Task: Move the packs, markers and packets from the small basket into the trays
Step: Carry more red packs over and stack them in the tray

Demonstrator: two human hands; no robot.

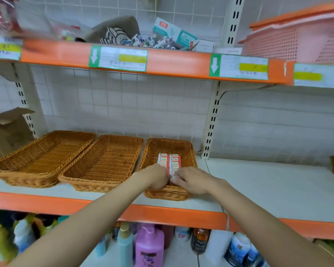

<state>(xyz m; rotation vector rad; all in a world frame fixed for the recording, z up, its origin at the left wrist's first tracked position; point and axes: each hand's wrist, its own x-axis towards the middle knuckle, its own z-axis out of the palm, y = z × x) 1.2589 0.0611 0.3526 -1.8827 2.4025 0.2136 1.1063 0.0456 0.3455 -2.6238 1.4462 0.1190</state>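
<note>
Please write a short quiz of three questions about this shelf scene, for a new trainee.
1. True or false: the two wide trays hold nothing.
2. Where are both hands? A) in the small basket B) on the pink crate
3. Fill in: the red-and-white packs lie in ___ columns.

Key: 1 true; 2 A; 3 two.

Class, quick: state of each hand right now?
Left hand: fingers curled on the red-and-white packs in the small basket.
Right hand: pinching the same packs.
</note>
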